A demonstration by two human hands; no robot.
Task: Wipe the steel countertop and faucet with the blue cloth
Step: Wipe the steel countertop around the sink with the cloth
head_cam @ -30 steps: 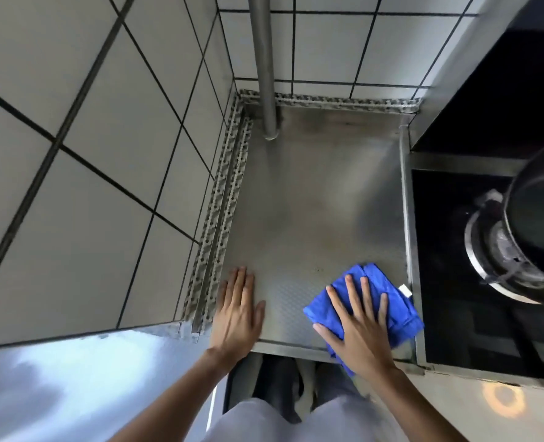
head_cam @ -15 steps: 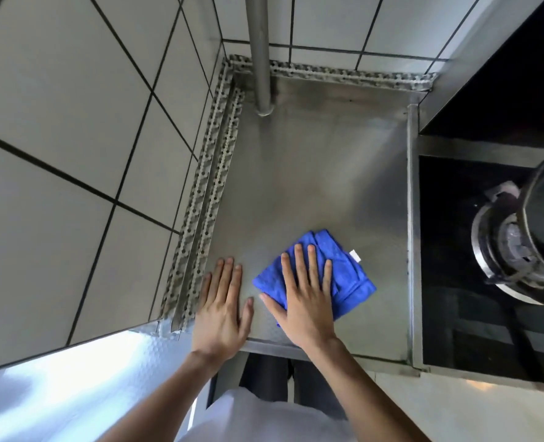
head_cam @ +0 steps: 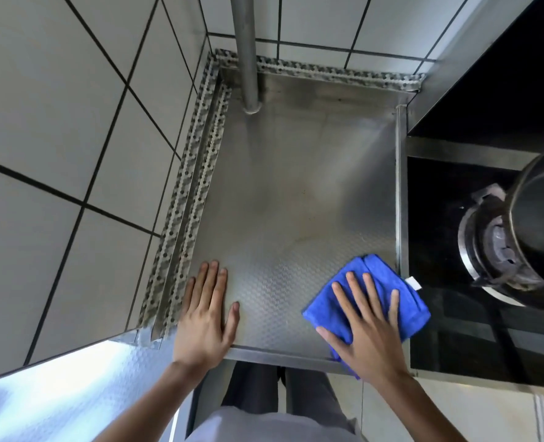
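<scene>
The steel countertop fills the middle of the view, with a dimpled pattern near its front edge. A folded blue cloth with a small white tag lies at the counter's front right corner. My right hand presses flat on the cloth with straight, spread fingers. Flat on the bare steel at the front left rests my left hand, fingers straight. A steel pipe stands upright at the back left of the counter. No faucet spout is visible.
White tiled walls close the left and back sides, edged with patterned trim. A raised steel lip separates the counter from a black gas stove on the right, where a dark pot sits on the burner.
My right hand has slid the blue cloth from the front middle of the counter to the front right corner. My left hand stays flat at the front left.
</scene>
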